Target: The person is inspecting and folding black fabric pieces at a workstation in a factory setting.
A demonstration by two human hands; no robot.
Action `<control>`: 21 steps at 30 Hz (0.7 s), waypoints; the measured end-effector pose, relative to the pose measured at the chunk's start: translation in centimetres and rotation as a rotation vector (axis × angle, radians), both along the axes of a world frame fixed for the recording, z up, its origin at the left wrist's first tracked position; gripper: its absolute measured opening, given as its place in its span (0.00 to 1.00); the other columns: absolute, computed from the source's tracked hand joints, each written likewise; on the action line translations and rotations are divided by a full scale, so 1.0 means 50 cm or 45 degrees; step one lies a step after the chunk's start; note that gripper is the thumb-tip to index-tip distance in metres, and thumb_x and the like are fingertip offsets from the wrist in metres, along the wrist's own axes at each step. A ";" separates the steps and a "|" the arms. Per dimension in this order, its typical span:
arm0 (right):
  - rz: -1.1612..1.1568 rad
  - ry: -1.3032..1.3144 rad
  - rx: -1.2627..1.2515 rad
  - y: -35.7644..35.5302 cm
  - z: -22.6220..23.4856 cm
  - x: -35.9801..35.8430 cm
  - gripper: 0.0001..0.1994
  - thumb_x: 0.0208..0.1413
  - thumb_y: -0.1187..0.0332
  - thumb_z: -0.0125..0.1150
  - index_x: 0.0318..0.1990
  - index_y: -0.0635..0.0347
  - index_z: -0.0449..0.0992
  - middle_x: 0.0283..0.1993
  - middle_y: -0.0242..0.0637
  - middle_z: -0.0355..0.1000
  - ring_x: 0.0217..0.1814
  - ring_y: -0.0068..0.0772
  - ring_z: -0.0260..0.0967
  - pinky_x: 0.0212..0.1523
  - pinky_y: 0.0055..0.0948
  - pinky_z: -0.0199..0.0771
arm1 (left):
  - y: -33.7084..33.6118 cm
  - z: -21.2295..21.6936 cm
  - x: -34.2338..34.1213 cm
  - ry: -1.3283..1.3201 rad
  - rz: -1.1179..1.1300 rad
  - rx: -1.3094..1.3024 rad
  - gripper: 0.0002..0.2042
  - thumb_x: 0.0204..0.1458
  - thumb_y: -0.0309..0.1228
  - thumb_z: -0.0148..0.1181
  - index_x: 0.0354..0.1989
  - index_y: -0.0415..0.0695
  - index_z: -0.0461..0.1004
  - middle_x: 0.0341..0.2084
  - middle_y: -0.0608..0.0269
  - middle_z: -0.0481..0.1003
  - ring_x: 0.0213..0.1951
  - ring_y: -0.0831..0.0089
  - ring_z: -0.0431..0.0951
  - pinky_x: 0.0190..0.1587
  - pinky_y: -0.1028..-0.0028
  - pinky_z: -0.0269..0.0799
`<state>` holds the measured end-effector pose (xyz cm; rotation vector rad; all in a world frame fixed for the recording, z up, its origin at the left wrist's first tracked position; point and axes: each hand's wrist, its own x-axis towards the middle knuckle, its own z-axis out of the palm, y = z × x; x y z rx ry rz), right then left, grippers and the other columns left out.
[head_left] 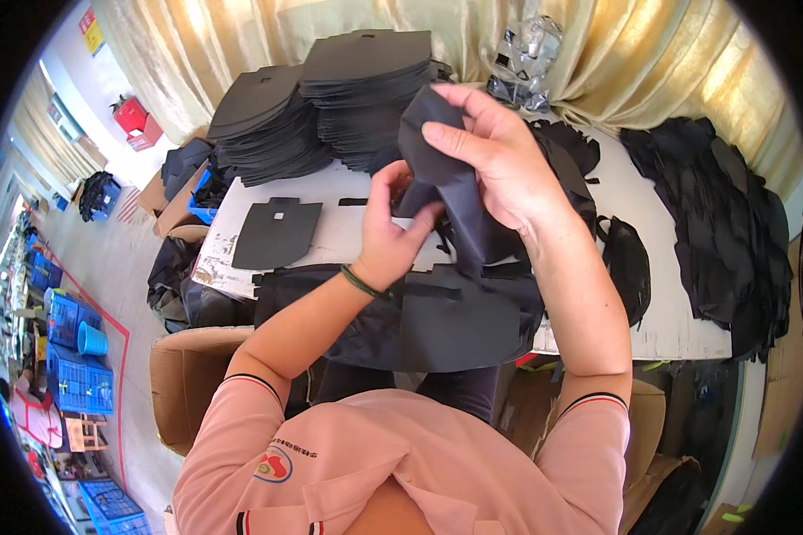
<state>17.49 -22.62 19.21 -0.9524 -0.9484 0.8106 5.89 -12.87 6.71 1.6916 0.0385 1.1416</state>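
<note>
Both my hands hold a dark grey fabric piece [446, 192] up over the white table [330, 236]. My left hand [393, 236] grips its lower edge, a green band on the wrist. From above, my right hand [491, 160] pinches the folded top of the same piece. Beneath them a larger dark fabric bag part [455, 321] hangs over the table's near edge. A single flat cut panel [277, 232] lies on the table to the left.
Two tall stacks of dark cut panels [330, 98] stand at the table's far side. Black fabric heaps [732, 223] cover the right end. Cardboard boxes [183, 374] sit by my knees. Blue crates [76, 357] line the floor at left. Curtains hang behind.
</note>
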 end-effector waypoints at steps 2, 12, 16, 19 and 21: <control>0.046 0.010 0.176 0.006 0.016 -0.002 0.25 0.57 0.76 0.66 0.62 0.66 0.65 0.44 0.40 0.76 0.43 0.27 0.76 0.42 0.25 0.78 | 0.031 0.026 -0.014 -0.096 0.062 0.043 0.17 0.55 0.20 0.65 0.52 0.40 0.69 0.40 0.67 0.76 0.42 0.80 0.74 0.47 0.78 0.71; -0.980 -2.006 0.554 -0.040 -0.018 -0.090 0.27 0.46 0.68 0.71 0.57 0.49 0.76 0.66 0.40 0.65 0.69 0.48 0.61 0.69 0.54 0.56 | 0.096 0.121 -0.074 -0.084 -0.130 -0.449 0.06 0.59 0.28 0.65 0.40 0.41 0.75 0.32 0.72 0.76 0.34 0.86 0.72 0.37 0.81 0.69; -0.743 -2.342 0.259 -0.023 -0.033 -0.109 0.29 0.47 0.73 0.63 0.61 0.40 0.75 0.69 0.32 0.64 0.75 0.43 0.54 0.73 0.67 0.45 | 0.085 0.119 -0.070 -0.102 -0.360 -0.599 0.08 0.61 0.26 0.60 0.48 0.41 0.75 0.38 0.69 0.78 0.40 0.82 0.75 0.44 0.77 0.73; -0.866 -2.381 0.297 -0.012 -0.024 -0.084 0.26 0.46 0.77 0.61 0.56 0.46 0.77 0.57 0.33 0.73 0.67 0.38 0.65 0.72 0.66 0.47 | 0.083 0.112 -0.072 -0.104 -0.553 -0.767 0.13 0.63 0.24 0.56 0.55 0.41 0.74 0.47 0.65 0.78 0.47 0.79 0.77 0.52 0.74 0.74; -0.800 -2.379 0.291 -0.021 -0.015 -0.070 0.21 0.44 0.77 0.63 0.49 0.49 0.78 0.45 0.31 0.74 0.58 0.37 0.70 0.73 0.65 0.49 | 0.087 0.107 -0.078 -0.106 -0.708 -0.848 0.13 0.63 0.23 0.56 0.55 0.41 0.74 0.47 0.65 0.78 0.48 0.78 0.77 0.52 0.74 0.74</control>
